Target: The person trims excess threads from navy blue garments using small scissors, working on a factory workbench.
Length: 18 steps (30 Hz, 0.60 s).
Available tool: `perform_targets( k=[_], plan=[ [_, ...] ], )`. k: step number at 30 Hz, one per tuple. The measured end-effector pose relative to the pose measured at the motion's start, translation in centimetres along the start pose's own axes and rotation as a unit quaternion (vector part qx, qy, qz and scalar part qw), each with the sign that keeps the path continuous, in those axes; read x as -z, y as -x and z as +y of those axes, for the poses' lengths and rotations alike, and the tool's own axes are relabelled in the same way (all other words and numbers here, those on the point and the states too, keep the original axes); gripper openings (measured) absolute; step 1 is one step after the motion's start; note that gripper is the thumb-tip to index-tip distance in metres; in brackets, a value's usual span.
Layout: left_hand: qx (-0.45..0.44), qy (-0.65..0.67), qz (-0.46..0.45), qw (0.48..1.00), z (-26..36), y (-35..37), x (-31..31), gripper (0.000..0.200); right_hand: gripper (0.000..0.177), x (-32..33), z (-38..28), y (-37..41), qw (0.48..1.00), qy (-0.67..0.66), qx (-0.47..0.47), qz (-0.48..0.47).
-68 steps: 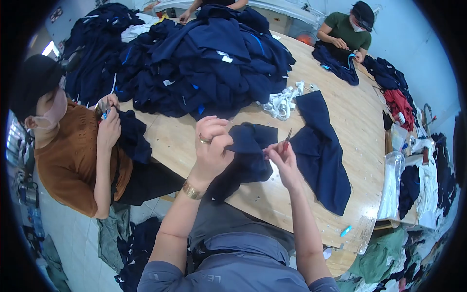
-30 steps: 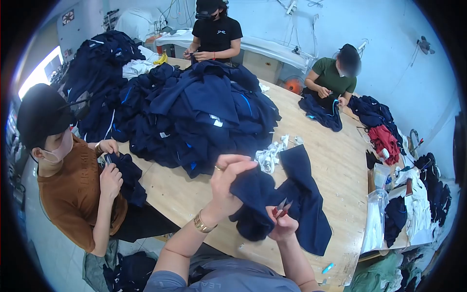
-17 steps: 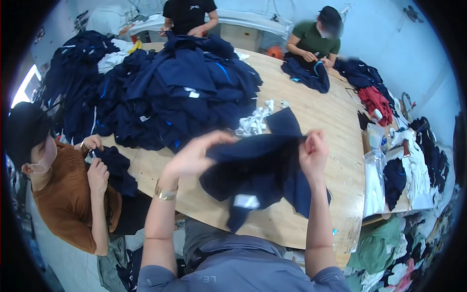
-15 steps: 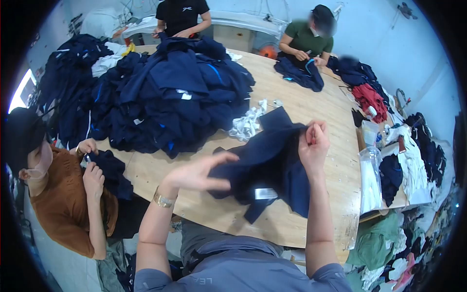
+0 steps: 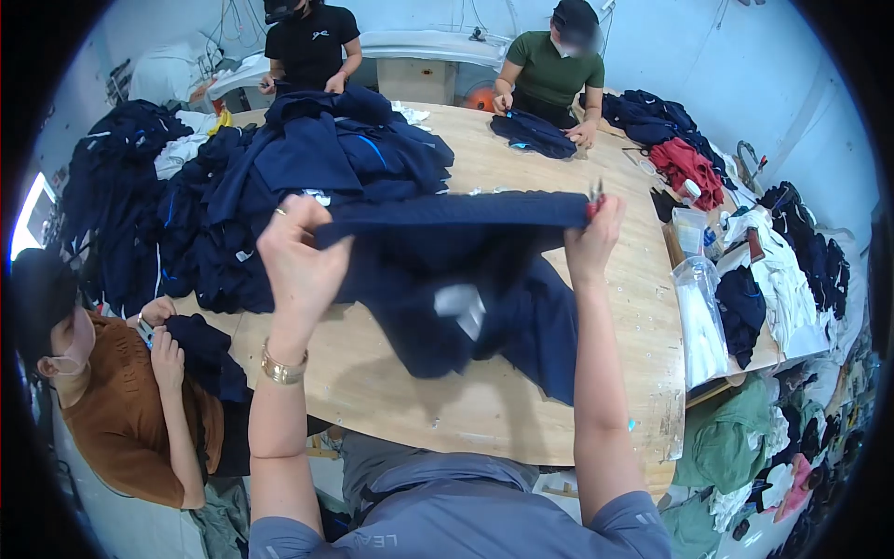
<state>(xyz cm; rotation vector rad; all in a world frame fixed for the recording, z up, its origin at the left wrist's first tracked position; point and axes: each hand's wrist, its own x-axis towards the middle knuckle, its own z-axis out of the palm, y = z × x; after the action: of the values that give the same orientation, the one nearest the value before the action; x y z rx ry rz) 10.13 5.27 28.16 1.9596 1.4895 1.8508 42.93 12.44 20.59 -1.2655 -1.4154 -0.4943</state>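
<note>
A dark navy garment [image 5: 419, 279] is stretched between my two hands above the wooden table, its upper edge pulled nearly straight and its lower part hanging down. My left hand [image 5: 305, 247] pinches the left end of that edge. At the right end, my right hand [image 5: 596, 233] grips the garment and also has a small red-handled tool [image 5: 593, 203] with metal tips pointing up. A white label [image 5: 461, 307], blurred, shows on the hanging cloth.
A large heap of navy garments [image 5: 307, 149] covers the table's [image 5: 447, 410] far left. Co-workers handle cloth at the left and across the table. To the right are a red cloth [image 5: 687, 172], plastic bags [image 5: 698, 317] and white cloth [image 5: 782, 289].
My left hand has moved left and up and taken hold of the garment's edge. The garment is now raised and spread wide. The view has shifted slightly.
</note>
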Motion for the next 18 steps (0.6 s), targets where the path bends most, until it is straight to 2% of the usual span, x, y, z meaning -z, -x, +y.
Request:
perform_targets(
  k=[4, 5, 8, 9, 12, 13, 14, 16, 17, 18],
  plan=[
    [-0.108, -0.226, 0.101, 0.963, -1.1, -3.0, 3.0, 0.018, 0.030, 0.1, 3.0, 1.7, 0.992, 0.017, -0.125, 0.008],
    [-0.076, -0.216, 0.095, 0.969, -2.3, -3.7, 3.5, 0.019, 0.028, 0.5, 3.4, 1.8, 0.992, 0.036, -0.123, 0.004],
    [0.048, -0.188, 0.068, 0.979, -4.8, -5.2, 4.9, 0.018, 0.028, 1.8, 2.3, 0.7, 0.986, -0.050, -0.147, -0.066],
    [0.094, -0.177, 0.056, 0.978, -5.4, -5.7, 5.3, 0.017, 0.032, 3.0, 0.8, -0.4, 0.957, -0.125, -0.219, -0.145],
    [0.176, -0.010, -0.017, 0.984, -8.7, -6.5, 5.4, 0.019, 0.037, 4.6, 0.1, -2.5, 0.860, -0.336, -0.294, -0.246],
    [0.121, -0.088, -0.075, 0.986, -9.3, -5.9, 4.1, 0.020, 0.039, 5.4, -2.4, -3.8, 0.806, -0.381, -0.356, -0.280],
    [0.065, -0.162, -0.131, 0.976, -9.6, -5.2, 2.4, 0.022, 0.039, 5.0, -2.3, -4.1, 0.808, -0.358, -0.353, -0.307],
    [0.013, -0.262, -0.319, 0.911, -9.5, -2.7, 0.7, 0.024, 0.038, 3.5, -1.2, -5.0, 0.810, -0.310, -0.342, -0.361],
    [0.039, -0.241, -0.352, 0.904, -9.2, -3.6, 1.1, 0.023, 0.035, 3.2, -0.4, -5.5, 0.822, -0.283, -0.313, -0.382],
    [0.066, -0.219, -0.386, 0.894, -8.2, -5.3, 1.9, 0.023, 0.034, 3.6, -0.8, -6.4, 0.829, -0.303, -0.303, -0.359]
  ],
)
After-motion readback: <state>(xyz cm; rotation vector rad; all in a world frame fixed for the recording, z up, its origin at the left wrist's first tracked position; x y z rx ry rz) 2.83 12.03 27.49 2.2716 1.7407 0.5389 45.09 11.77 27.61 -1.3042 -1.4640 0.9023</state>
